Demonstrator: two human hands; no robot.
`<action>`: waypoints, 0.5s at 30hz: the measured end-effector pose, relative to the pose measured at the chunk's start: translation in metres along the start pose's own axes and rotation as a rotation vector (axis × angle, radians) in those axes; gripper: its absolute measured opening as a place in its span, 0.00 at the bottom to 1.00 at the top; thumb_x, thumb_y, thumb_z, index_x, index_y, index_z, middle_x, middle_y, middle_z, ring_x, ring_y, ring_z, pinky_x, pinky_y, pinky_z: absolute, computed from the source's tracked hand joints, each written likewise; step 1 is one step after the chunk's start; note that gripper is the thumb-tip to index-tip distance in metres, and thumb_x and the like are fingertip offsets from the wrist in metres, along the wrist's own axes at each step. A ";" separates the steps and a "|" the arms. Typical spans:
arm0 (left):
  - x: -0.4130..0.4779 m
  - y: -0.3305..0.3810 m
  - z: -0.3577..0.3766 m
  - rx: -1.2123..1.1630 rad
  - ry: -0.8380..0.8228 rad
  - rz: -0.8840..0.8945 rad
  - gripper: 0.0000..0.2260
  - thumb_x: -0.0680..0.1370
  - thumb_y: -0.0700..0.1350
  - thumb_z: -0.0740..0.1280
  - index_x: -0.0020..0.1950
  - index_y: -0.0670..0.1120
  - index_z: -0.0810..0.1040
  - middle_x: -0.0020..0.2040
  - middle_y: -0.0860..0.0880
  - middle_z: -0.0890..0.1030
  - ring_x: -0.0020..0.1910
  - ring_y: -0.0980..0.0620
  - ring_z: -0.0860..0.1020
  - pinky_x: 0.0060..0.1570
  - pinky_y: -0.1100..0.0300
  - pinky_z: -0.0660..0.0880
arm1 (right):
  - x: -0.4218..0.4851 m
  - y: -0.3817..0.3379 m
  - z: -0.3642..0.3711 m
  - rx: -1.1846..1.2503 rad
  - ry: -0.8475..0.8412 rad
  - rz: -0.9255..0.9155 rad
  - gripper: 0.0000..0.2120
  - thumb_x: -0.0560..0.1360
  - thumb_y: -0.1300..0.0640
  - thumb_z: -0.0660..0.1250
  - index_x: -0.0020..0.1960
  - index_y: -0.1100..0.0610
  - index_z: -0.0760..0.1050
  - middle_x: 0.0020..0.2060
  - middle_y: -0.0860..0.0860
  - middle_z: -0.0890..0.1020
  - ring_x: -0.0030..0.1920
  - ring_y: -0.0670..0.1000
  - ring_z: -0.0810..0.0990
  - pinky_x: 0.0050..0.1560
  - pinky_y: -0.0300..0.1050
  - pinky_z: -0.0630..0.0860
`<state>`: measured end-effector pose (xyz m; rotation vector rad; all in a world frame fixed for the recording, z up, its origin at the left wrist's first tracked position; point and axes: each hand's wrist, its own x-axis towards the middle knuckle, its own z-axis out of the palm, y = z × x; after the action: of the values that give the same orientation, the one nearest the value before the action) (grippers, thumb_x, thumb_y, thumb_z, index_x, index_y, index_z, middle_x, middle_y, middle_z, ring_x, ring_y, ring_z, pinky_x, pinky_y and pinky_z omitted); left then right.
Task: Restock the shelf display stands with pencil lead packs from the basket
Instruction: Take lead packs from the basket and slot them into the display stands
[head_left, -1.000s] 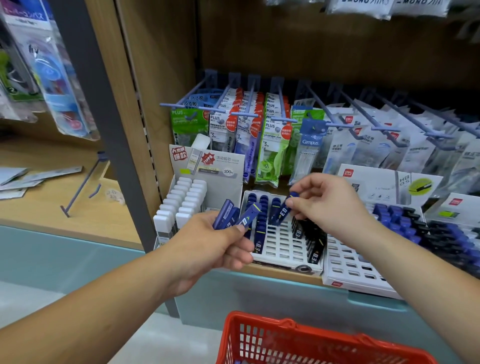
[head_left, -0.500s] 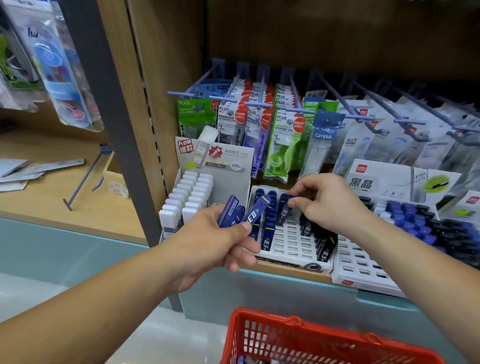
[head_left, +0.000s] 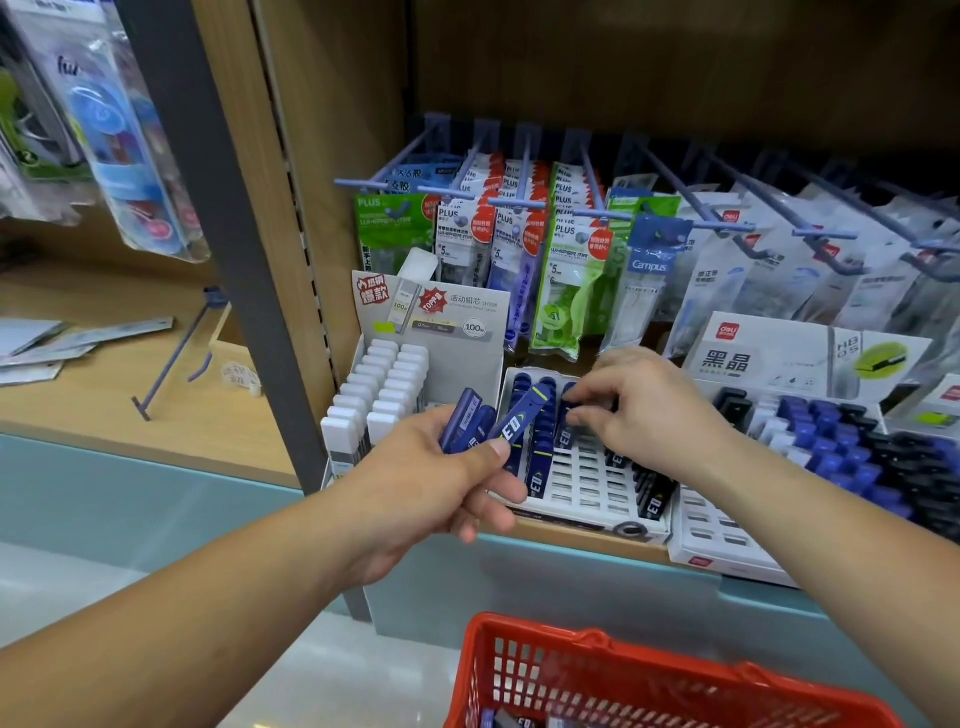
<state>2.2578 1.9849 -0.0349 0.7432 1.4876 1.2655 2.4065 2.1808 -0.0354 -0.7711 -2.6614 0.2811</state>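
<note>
Dropping from its raised position a second ago, the right hand (head_left: 644, 410) pinches one lead pack (head_left: 569, 393) in its fingers (head_left: 589, 414) at the white stand's (head_left: 587, 470) 12 o'clock rows, nearly seated, while the left hand (head_left: 431, 483) at 9 o'clock grips spare packs (head_left: 514, 423).

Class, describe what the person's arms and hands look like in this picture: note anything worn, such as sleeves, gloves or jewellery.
The left forearm and right forearm are bare up to the frame edge; no sleeve shows. The left hand and right hand wear no gloves; no ring, watch or wristband is visible. The left thumbnail is short and unpainted.
</note>
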 end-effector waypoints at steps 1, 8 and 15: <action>0.000 0.000 0.000 0.004 0.004 0.006 0.08 0.85 0.44 0.66 0.64 0.46 0.75 0.48 0.37 0.87 0.34 0.46 0.82 0.26 0.61 0.71 | 0.000 0.000 -0.001 0.017 0.033 -0.002 0.10 0.73 0.53 0.77 0.55 0.49 0.86 0.40 0.40 0.76 0.48 0.50 0.76 0.54 0.49 0.76; 0.003 0.002 0.007 0.024 -0.017 0.066 0.07 0.84 0.47 0.66 0.62 0.50 0.78 0.47 0.41 0.87 0.31 0.50 0.79 0.25 0.61 0.67 | -0.008 -0.025 -0.027 0.909 -0.100 0.196 0.06 0.74 0.59 0.76 0.51 0.57 0.85 0.36 0.55 0.85 0.33 0.52 0.81 0.29 0.41 0.75; 0.005 -0.001 0.014 0.136 0.079 0.010 0.08 0.82 0.54 0.68 0.49 0.51 0.78 0.29 0.48 0.69 0.24 0.52 0.60 0.25 0.62 0.57 | -0.011 -0.014 -0.027 0.883 0.068 0.314 0.07 0.75 0.69 0.73 0.49 0.59 0.83 0.33 0.54 0.81 0.33 0.49 0.79 0.33 0.40 0.76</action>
<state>2.2691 1.9941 -0.0366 0.7983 1.6491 1.2226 2.4192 2.1650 -0.0097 -0.8352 -1.9987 1.3512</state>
